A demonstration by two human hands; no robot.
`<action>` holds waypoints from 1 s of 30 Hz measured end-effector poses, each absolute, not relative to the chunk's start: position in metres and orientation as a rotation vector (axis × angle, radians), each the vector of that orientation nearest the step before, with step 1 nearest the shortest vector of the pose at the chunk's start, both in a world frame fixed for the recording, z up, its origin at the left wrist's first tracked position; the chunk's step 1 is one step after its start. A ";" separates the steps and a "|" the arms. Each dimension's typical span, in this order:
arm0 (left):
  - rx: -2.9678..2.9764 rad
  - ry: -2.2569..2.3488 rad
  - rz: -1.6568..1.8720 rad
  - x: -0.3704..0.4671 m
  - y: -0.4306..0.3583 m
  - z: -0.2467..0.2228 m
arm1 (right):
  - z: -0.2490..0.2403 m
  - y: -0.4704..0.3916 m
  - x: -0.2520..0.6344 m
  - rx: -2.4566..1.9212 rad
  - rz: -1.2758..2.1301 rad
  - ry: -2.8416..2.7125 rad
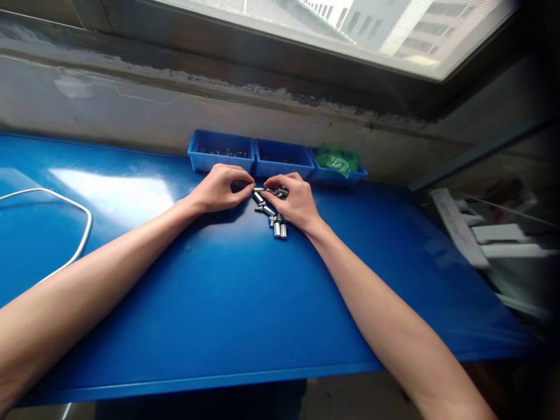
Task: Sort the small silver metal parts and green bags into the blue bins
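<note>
My left hand (223, 188) has thumb and index finger pinched together on one end of a small silver metal cylinder (259, 189). At its other end are the thumb and index fingertips of my right hand (294, 199), also closed in a pinch. Whether the cylinder is one part or two joined ones is too small to tell. Just below and partly behind my right hand lies a loose pile of similar metal cylinders (280, 231), with smaller screw-like pieces (259, 207) among them. Some of the pile is hidden by the right hand.
Behind my hands stand a left blue bin (223, 163) with small metal parts, a middle blue bin (284, 169) and a right one holding a green plastic bag (338, 160). A white cable (90, 224) curves over the blue table (227, 315). White items (499, 233) are beyond its right edge.
</note>
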State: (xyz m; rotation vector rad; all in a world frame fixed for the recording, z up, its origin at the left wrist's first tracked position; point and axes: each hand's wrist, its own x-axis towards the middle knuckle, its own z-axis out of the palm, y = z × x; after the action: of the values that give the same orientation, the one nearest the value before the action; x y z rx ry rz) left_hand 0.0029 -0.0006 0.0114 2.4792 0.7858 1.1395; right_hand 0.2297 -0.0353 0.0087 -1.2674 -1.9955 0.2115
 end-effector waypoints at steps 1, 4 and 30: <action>2.483 0.773 1.126 0.003 -0.001 0.012 | 0.009 -0.035 0.230 -1.272 0.227 -1.982; 2.518 0.725 1.082 0.002 -0.002 0.013 | 0.009 -0.036 0.230 -1.282 0.233 -1.967; 2.602 0.750 0.986 0.002 -0.004 0.013 | 0.008 -0.018 0.230 -0.995 0.652 -1.388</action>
State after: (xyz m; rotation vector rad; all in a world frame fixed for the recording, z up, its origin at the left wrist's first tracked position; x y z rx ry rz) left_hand 0.0018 -0.0041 0.0133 2.6023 0.7502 0.9863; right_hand 0.2305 -0.0178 0.0083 -0.9951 -1.3877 0.6518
